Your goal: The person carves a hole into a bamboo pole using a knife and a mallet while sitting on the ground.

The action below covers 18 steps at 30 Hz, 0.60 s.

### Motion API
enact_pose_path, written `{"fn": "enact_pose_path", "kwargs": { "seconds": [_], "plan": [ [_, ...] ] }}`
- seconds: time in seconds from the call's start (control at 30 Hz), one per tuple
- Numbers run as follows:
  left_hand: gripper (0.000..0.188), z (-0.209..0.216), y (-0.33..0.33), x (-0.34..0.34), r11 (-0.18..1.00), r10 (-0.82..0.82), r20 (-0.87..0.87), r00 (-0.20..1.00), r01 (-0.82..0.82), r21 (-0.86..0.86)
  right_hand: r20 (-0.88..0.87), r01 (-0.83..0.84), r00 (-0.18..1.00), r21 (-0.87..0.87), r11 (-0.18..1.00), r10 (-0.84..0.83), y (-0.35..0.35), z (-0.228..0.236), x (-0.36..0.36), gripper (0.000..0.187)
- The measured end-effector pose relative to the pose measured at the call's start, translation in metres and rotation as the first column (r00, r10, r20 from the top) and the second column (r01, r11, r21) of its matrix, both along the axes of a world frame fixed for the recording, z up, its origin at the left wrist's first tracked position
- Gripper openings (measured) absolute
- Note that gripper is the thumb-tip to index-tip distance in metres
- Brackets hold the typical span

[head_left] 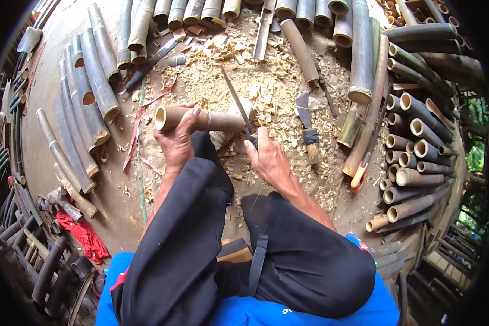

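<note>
My left hand (176, 138) is wrapped round a short bamboo tube (214, 119) near its open left end. The tube lies roughly level in front of my knees, its right part over what looks like a wooden block, mostly hidden. In my right hand (271, 157) is the handle of a long, narrow knife (234, 96). Its blade points up and away to the left, crossing close to the tube's right end; whether it touches the tube I cannot tell. Right of the tube, a second knife (303, 106) with a dark-bound, frayed handle rests among pale shavings (266, 81).
Several split bamboo lengths (100, 81) lie on the left. Thick bamboo poles (359, 60) extend from the far side. Cut tubes (418, 176) are stacked at the right, near an orange-handled tool (359, 171). A red cloth (84, 236) lies at the lower left.
</note>
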<state>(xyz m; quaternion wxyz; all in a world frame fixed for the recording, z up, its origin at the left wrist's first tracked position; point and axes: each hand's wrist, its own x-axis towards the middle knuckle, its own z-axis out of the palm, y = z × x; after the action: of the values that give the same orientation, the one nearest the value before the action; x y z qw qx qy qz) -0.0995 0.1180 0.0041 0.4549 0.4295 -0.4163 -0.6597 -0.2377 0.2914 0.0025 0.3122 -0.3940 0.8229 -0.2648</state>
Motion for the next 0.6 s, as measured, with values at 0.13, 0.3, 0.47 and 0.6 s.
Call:
{"fn": "enact_pose_path", "kwargs": {
  "seconds": [0.13,0.3,0.47,0.6],
  "plan": [
    [0.028,0.002,0.000,-0.005,1.000,-0.014,0.004,1.000,0.014,0.012,-0.046,0.071,0.992,-0.587,0.807,-0.121,-0.001,0.030,0.008,0.035],
    [0.027,0.001,0.003,-0.015,0.993,-0.051,0.087,0.995,0.061,-0.106,-0.066,0.109,0.990,-0.184,0.977,-0.123,0.002,-0.051,-0.009,0.026],
    [0.026,-0.005,-0.002,0.001,1.000,-0.001,-0.005,1.000,0.001,-0.021,0.081,0.115,0.991,-0.158,0.981,-0.104,-0.010,0.049,0.004,0.024],
    [0.028,-0.002,0.003,-0.006,0.999,-0.027,0.021,0.999,0.027,-0.034,0.022,0.116,0.993,-0.276,0.954,-0.114,0.009,-0.019,0.010,0.028]
  ]
}}
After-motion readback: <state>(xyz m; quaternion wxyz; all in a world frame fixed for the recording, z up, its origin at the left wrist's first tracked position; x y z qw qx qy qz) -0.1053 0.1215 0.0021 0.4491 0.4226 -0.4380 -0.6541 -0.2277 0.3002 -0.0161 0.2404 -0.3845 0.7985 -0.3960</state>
